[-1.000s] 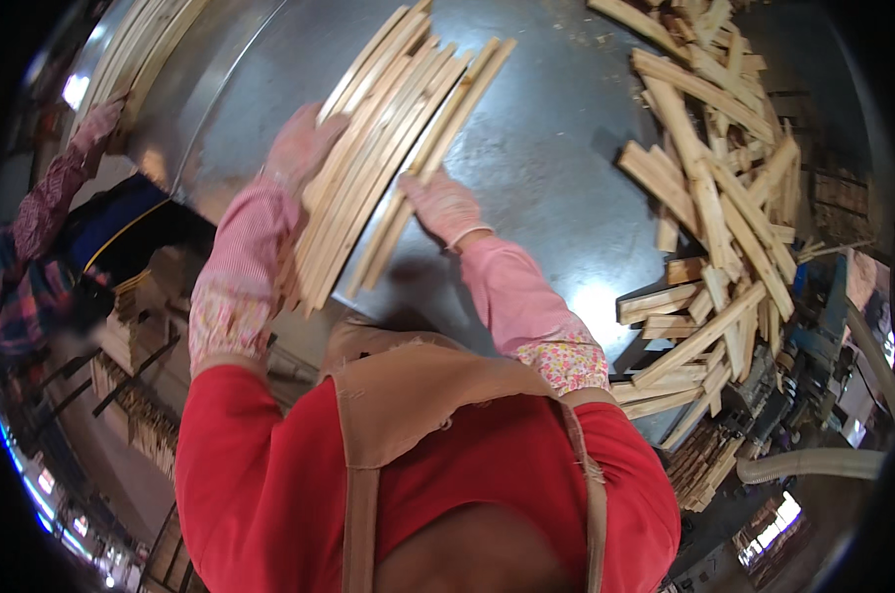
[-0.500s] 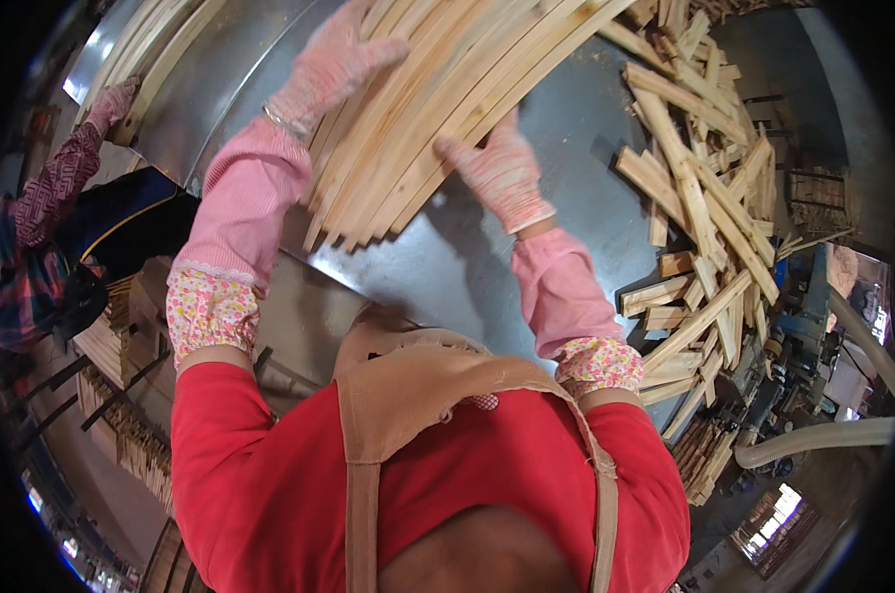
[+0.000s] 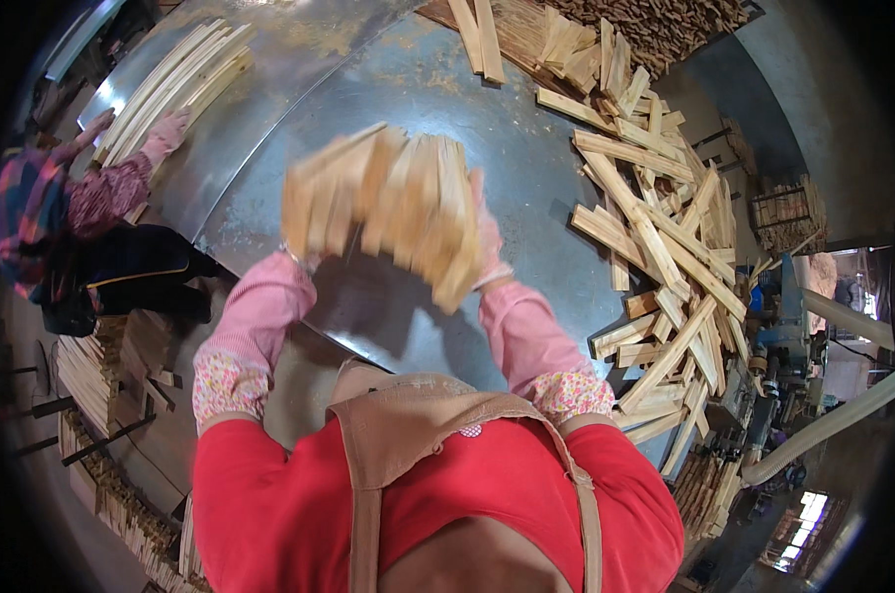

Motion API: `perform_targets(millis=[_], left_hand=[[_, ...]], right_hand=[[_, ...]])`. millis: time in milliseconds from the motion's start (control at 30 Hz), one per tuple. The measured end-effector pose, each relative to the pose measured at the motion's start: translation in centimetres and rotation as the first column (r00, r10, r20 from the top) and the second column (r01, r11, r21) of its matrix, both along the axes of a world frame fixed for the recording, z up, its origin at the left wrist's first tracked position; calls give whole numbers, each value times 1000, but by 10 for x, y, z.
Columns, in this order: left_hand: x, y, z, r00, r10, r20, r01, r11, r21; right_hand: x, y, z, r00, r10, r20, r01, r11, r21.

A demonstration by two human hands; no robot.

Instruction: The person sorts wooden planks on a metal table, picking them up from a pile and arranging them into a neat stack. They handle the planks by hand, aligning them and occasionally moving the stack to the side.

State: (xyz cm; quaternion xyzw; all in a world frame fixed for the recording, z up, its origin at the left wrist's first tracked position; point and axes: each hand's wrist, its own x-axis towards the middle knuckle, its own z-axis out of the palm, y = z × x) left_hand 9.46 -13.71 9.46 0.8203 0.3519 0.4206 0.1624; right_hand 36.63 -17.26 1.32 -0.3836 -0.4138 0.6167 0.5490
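A bundle of pale wooden strips (image 3: pixel 398 203) is raised over the metal table (image 3: pixel 541 188), its near ends facing me and smeared by motion. My left hand (image 3: pixel 304 261), in a pinkish work glove, grips the bundle's left side; most of its fingers are hidden by the wood. On the opposite side my right hand (image 3: pixel 489 237), gloved alike, presses against the strips with its fingers upright along them. The bundle's near ends are uneven, some sticking out lower than others.
Loose wooden pieces (image 3: pixel 665 237) lie heaped along the table's right side. Two short strips (image 3: pixel 477 40) rest at the far edge, near a large stack of wood (image 3: pixel 645 30). At left, a co-worker's gloved hand (image 3: pixel 166 133) touches another row of strips (image 3: pixel 175 84).
The strips, lying long and pointing away half a second ago, are now lifted and tipped up between my hands. Both hands have come nearer to me. The co-worker's strips have shifted into fuller view.
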Motion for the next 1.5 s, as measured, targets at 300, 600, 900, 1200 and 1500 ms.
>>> perform_targets(millis=[300, 600, 900, 1200, 1500], left_hand=[[-84, -38, -169, 799, 54, -600, -195, 965, -173], [-98, -55, -142, 879, 106, -464, -441, 549, -710], [-122, -25, -143, 797, 86, -598, -554, 500, -665], [-138, -10, -194, 882, 458, -113, -229, 208, -951], [-115, -42, -168, 843, 483, -239, -497, 526, -690]], right_hand=[[-30, -72, -50, -33, 310, 950, -154, 938, -311], [-95, -108, -89, 412, 251, 876, -98, 968, -231], [36, -51, -52, 213, 244, 946, -133, 966, -220], [376, -30, -15, -508, 91, 857, 354, 928, 111], [352, -14, -67, -464, 276, 842, 460, 887, -37]])
